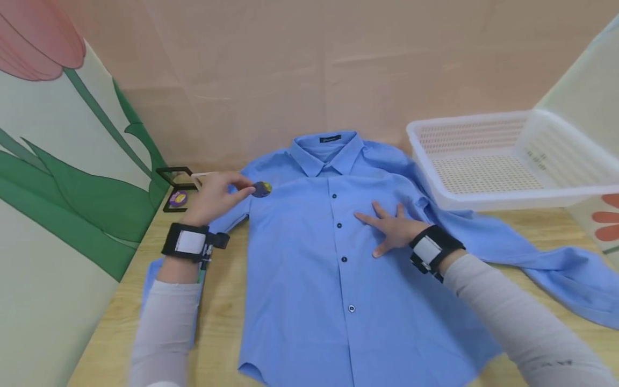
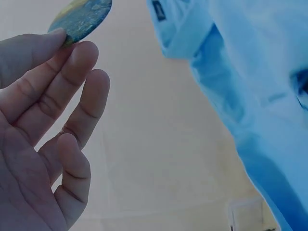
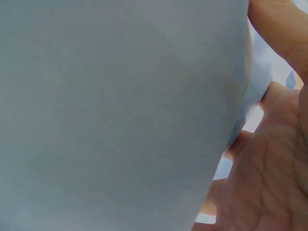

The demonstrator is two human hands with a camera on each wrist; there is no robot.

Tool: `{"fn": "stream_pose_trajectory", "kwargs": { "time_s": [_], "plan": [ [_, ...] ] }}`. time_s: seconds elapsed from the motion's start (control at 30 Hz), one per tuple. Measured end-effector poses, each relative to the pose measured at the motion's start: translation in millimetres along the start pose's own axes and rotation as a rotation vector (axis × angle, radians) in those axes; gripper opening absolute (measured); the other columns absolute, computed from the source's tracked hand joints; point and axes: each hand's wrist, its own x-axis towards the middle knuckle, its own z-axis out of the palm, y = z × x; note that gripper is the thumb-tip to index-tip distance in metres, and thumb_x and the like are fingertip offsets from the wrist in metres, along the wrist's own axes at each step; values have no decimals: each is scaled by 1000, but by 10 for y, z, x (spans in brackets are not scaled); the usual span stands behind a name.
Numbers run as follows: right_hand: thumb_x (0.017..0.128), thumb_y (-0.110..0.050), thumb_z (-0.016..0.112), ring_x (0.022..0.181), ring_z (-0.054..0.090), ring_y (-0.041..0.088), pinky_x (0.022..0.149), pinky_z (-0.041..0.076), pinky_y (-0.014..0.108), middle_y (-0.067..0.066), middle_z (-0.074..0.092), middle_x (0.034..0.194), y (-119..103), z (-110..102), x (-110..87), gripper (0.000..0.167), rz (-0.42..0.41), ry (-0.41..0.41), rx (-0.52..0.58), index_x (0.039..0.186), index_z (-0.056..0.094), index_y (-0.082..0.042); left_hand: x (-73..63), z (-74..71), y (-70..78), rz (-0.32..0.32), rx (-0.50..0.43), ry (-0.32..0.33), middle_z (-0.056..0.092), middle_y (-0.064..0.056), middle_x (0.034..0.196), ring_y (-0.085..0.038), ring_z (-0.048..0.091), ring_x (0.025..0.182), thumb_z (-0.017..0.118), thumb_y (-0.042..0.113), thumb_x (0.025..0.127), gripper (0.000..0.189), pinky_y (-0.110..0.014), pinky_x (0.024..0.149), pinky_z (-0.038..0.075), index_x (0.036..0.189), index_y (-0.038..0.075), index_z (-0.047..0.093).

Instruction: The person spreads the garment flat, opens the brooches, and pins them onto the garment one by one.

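Observation:
A light blue button-up shirt [image 1: 295, 252] lies front up on the wooden table, its collar at the far side. My left hand [image 1: 217, 196] pinches a round badge [image 1: 262, 189] by its edge, over the shirt's chest left of the buttons. The badge [image 2: 82, 21] is dark blue with some yellow in the left wrist view; the other fingers are loosely bent. With fingers spread, my right hand [image 1: 394, 228] rests on the chest right of the button row. Shirt cloth [image 3: 115, 115] fills most of the right wrist view, beside the palm [image 3: 269, 178].
A white plastic basket [image 1: 503, 193] stands at the back right, close to the shirt's sleeve [image 1: 512, 242]. Behind my left hand is a small black-framed box [image 1: 174, 169] with a purple and yellow round piece [image 1: 178, 198] in it. A flower-patterned panel [image 1: 58, 177] borders the left side.

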Motion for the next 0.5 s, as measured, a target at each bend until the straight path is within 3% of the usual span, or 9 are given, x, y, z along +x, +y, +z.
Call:
{"fn": "stream_pose_trajectory", "kwargs": {
  "time_s": [0.23,0.5],
  "plan": [
    [77,-42,78,131,-26,71,99,0,88,28,-15,162,-3,-3,13,106,3,-3,14,160,14,-26,25,107,150,72,-72,42,73,-7,96,-20,65,91,68,19,96,16,-41,83,52,103,7,75],
    [76,-44,79,132,-28,69,99,-4,87,27,-14,163,34,-10,1,106,-9,9,48,160,17,-25,41,276,342,106,-93,30,72,-8,96,-19,64,91,68,20,95,16,-36,82,51,103,7,75]
  ]
}}
